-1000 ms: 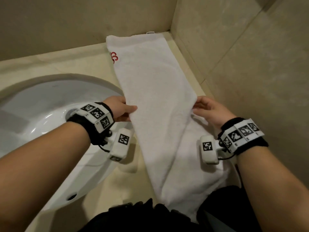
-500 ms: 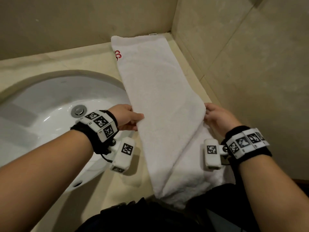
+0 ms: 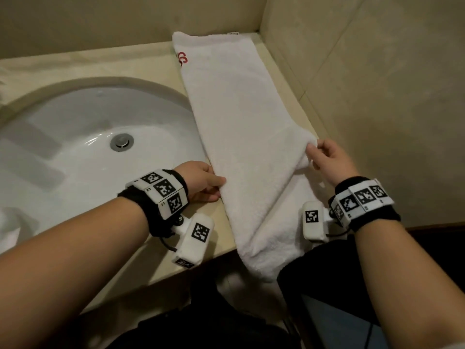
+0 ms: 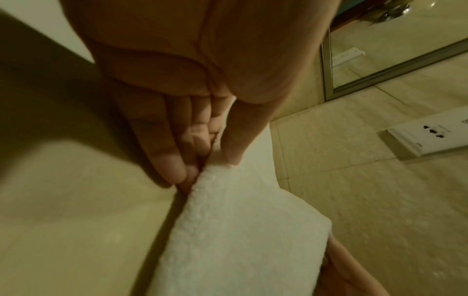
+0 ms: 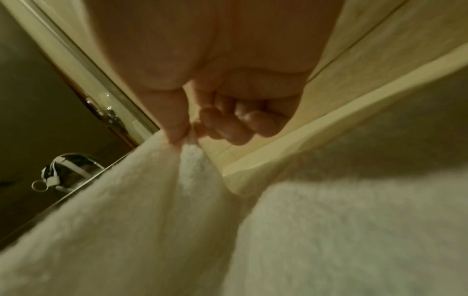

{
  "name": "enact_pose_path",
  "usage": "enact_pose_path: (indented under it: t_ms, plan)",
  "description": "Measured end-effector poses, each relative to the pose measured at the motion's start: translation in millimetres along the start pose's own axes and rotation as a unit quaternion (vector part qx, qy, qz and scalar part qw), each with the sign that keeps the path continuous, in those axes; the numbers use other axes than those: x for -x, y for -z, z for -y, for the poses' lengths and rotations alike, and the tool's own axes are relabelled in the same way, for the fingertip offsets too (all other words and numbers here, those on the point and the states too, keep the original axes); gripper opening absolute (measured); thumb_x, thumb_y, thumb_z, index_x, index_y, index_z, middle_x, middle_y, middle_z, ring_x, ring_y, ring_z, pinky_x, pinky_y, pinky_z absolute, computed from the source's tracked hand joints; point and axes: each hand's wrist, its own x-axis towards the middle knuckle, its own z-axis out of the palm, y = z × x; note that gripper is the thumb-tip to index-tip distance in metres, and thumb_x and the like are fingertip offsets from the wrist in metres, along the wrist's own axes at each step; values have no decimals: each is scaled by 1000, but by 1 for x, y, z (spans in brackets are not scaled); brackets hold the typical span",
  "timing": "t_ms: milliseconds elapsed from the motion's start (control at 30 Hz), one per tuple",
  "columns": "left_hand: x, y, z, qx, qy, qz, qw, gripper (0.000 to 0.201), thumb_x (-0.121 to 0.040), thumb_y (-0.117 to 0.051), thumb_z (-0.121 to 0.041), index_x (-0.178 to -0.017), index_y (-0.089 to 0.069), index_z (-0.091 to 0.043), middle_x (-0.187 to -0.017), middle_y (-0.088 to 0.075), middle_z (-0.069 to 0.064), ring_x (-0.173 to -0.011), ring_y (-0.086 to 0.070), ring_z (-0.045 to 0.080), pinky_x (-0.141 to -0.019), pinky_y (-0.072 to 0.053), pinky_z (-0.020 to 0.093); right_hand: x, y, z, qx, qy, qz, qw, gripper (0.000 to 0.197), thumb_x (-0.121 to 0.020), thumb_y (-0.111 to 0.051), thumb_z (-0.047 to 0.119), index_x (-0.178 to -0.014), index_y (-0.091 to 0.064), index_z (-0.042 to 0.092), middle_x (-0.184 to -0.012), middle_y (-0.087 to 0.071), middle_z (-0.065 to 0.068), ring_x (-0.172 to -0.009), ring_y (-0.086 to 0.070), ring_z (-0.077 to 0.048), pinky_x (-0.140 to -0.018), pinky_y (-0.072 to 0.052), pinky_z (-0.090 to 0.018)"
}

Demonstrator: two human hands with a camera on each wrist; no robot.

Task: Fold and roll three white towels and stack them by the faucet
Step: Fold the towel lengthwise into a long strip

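A long white towel (image 3: 241, 127) with a red logo lies lengthwise on the beige counter, right of the sink, its near end hanging over the counter's front edge. My left hand (image 3: 214, 185) pinches the towel's left edge (image 4: 222, 180) between thumb and fingers. My right hand (image 3: 314, 152) pinches the right edge and holds a folded flap lifted; in the right wrist view thumb and forefinger squeeze the towel (image 5: 187, 152). The faucet (image 5: 65, 170) shows only as a chrome shape in the right wrist view.
The white sink basin (image 3: 75, 152) with a chrome drain (image 3: 122, 142) takes the left half of the counter (image 3: 125, 61). Tiled walls close in behind and on the right (image 3: 377, 96). A wall socket (image 4: 430, 136) and a mirror frame appear in the left wrist view.
Both hands have slid toward me along the towel's edges and moved apart a little. The right hand now lifts the folded right edge higher.
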Motion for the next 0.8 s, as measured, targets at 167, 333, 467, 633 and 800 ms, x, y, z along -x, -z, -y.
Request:
enact_pose_path:
  t_ms: [167,333,467,633,800]
  plan:
    - [10,-13,5,-12,-9,-8,1000,26,-83,-63,-5,-64,-45,-9,-60,-52,7,-55,-55,17,-49,-56,22,15,-1,-9,18,-10,148,989,33,-87,-58,29,-117,-48,23,-112,-56,5,-102,-54,-8,-90,-42,-23]
    - [19,-10,6,-16,-24,-24,999,25,-85,-60,-5,-67,-43,-10,-74,-55,11,-62,-56,19,-46,-55,20,13,-13,4,224,64,94,968,26,-91,-50,28,-67,-44,20,-65,-48,4,-63,-45,-15,-58,-32,-29]
    - [26,2,4,-11,-23,-50,998,23,-86,-58,-4,-68,-45,-10,-72,-54,10,-60,-57,21,-42,-53,19,19,12,-2,179,5,36,983,26,-95,-40,28,-90,-59,10,-91,-57,-8,-88,-52,-20,-73,-32,-27]
    - [37,-3,9,-27,-1,-12,1000,7,-85,-60,-8,-82,-55,-6,-75,-63,14,-46,-63,11,-47,-55,21,47,29,-31,219,-61,47,973,40,-96,-38,30,-93,-57,-4,-96,-60,-21,-92,-55,-31,-70,-31,-31]
    - [41,-13,12,-33,-10,-35,999,9,-86,-58,-7,-82,-50,-5,-70,-60,15,-37,-60,11,-40,-52,19,52,19,-38,208,-55,64,974,38,-94,-43,34,-78,-49,0,-78,-51,-16,-73,-47,-24,-65,-30,-32]
